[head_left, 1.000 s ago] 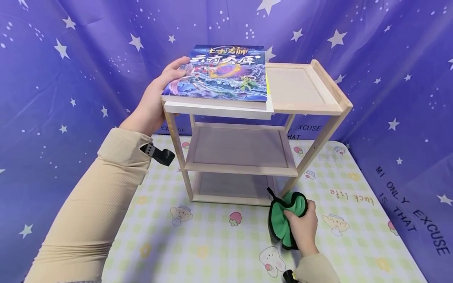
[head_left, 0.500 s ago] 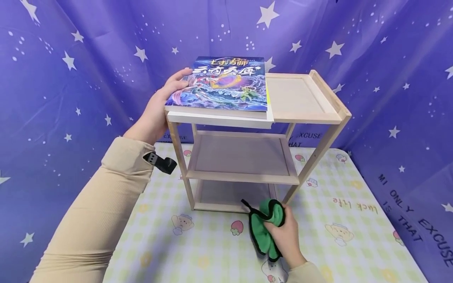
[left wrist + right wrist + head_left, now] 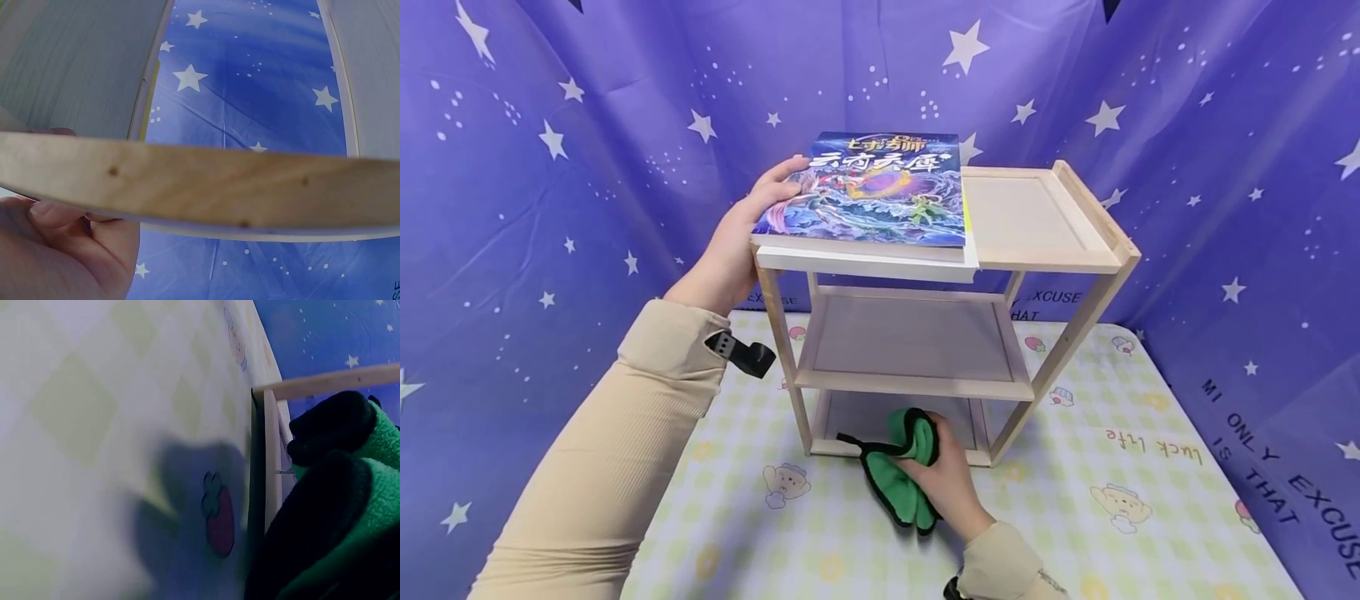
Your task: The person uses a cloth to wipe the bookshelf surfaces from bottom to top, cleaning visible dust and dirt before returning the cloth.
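My left hand [image 3: 730, 242] grips the top left side of a small three-tier wooden shelf rack [image 3: 917, 386], its fingers at the left edge of a blue comic-style book [image 3: 880, 192]. That book lies on a white-edged book [image 3: 865, 262] on the top tier. Close up in the left wrist view, a wooden post [image 3: 206, 187] crosses in front of my hand [image 3: 69, 250]. My right hand [image 3: 951, 479] holds a bunched green cloth [image 3: 898, 483] with black trim and a loop, at the front of the lowest tier. The cloth [image 3: 381, 481] hides the fingers in the right wrist view.
A checked tablecloth [image 3: 760, 542] with cartoon prints covers the table under the rack. Purple star-patterned curtains [image 3: 625, 125] hang behind and at both sides. The top tier's right half [image 3: 1030, 208] and the middle tier [image 3: 910, 333] show bare boards.
My right hand has carried the cloth leftward along the rack's front, from its right front leg to the middle of the lowest tier. The left hand keeps its hold; the view has tilted up slightly.
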Demonstrator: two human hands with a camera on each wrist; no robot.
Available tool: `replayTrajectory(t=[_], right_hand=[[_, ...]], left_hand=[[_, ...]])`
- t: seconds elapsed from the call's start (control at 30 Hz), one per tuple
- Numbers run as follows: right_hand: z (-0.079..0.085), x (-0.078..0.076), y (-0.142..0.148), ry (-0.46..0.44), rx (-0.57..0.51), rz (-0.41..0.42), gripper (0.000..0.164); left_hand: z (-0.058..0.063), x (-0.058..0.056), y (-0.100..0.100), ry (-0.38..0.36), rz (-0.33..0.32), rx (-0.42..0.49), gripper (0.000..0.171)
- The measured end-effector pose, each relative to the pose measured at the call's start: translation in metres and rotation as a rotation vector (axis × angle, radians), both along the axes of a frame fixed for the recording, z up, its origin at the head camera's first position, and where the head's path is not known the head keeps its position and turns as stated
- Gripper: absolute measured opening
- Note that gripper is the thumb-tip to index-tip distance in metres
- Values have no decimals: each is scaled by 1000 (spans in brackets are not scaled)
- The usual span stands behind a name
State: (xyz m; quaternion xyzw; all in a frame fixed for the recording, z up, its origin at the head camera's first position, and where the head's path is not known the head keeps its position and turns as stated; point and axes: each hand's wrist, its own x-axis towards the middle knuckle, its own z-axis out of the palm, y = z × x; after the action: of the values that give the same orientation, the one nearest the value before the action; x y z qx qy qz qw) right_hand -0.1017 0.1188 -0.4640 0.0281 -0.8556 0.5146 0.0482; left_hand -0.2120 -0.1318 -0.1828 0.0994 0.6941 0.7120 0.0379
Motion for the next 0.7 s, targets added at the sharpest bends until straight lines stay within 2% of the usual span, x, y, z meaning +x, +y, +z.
replayTrajectory(t=[0.17, 0.47, 0.7], right_hand=[[2, -6, -21, -8, -17, 57, 73], [1, -14, -60, 43, -47, 134, 72], [-1, -25, -87, 83, 1, 198, 72]], left_hand=[[-1, 1, -2, -11, 6, -8, 49], [-2, 2, 0, 0, -6, -21, 50], [2, 2, 1, -4, -9, -8, 49]])
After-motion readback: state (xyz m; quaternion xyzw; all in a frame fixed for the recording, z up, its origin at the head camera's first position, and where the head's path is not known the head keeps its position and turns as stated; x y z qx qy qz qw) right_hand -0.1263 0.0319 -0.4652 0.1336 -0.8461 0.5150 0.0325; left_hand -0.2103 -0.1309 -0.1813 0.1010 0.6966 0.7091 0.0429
